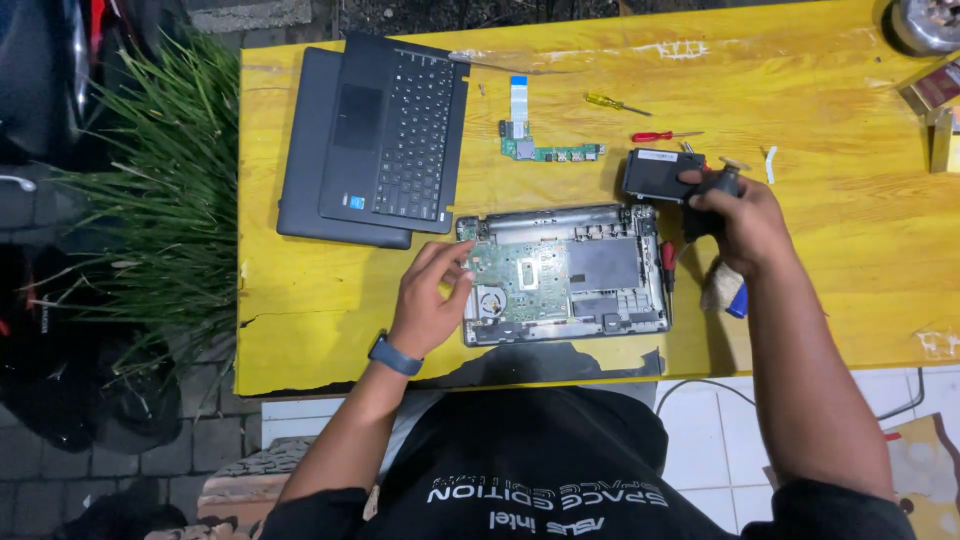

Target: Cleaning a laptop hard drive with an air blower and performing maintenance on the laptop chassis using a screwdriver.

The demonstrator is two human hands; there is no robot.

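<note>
Opened grey laptop base with exposed green circuit board lay at near-centre of yellow wooden table. Left hand rested on board's left edge, fingers loosely spread, grasping nothing. Right hand clenched around small black tool, just right of base, beside black rectangular drive. Judgement: left hand should keep base steady, tool work gentle near board. Farther off: detached black keyboard panel, small green board with flat cable, yellow-handled screwdriver, red-handled screwdriver.

Left hand steadies opened laptop base (right hand grips black tool)
</note>
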